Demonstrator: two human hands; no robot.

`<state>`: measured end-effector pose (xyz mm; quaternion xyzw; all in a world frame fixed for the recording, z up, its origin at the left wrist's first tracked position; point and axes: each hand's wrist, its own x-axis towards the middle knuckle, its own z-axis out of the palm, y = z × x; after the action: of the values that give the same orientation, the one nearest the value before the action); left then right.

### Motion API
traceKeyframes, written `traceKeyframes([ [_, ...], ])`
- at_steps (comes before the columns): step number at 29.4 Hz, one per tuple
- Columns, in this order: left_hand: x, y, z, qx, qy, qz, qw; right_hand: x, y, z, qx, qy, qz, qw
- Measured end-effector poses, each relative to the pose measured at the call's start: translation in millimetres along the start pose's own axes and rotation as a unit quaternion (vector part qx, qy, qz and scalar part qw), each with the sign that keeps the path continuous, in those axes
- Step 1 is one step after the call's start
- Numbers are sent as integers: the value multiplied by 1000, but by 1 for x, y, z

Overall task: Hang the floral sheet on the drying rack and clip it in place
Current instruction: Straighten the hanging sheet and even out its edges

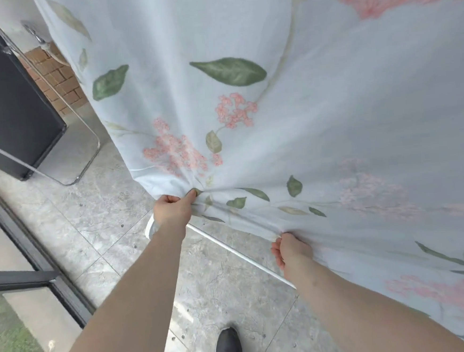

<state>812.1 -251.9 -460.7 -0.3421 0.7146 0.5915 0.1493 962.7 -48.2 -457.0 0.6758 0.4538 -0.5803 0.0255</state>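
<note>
Hanging down across most of the view, the pale blue cotton sheet printed with pink blossoms and green leaves (pixel 247 97) reached almost to the grey stone-tiled floor (pixel 110 202). The left hand (pixel 173 208) gripped a bunched fold at the sheet's lower edge, fingers curled into the cloth. The right hand (pixel 291 250) pinched the same lower edge further along, near the thin white rack bar (pixel 231 248) that ran low between the two forearms. A black shoe (pixel 229 348) stood on the tiles below. At the left stood a dark cabinet (pixel 6 104) with a bent chrome tube frame (pixel 86 170) beside it.
</note>
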Motion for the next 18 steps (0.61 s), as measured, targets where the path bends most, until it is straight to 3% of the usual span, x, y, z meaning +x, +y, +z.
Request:
traceKeyframes([
  [9, 20, -23, -6, 182, -59, -16, 981, 32, 14, -9, -109, 4, 18, 994],
  [15, 9, -5, -15, 190, -125, 1, 974, 16, 3, -26, -114, -72, 81, 988],
  [18, -25, 25, -32, 221, -116, 39, 968, -17, -5, -47, -214, -93, 43, 971],
])
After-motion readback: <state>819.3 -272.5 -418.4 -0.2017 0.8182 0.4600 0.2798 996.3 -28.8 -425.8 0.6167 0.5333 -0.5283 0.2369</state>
